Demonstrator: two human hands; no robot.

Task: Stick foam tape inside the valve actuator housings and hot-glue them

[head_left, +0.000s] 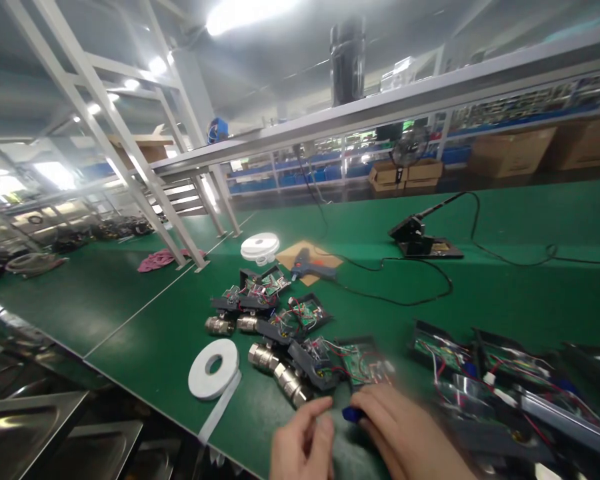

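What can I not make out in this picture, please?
In the head view:
Blue part: full shape, hidden by the right hand.
Left hand: wrist, cut off by the bottom edge.
Far-right housing: its end, cut off by the right edge.
Circuit board: markings, too small and blurred.

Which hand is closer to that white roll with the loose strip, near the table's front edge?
Left. The left hand is to the right of the white roll, apart from it; the right hand is farther right, with a blue piece at its fingertips.
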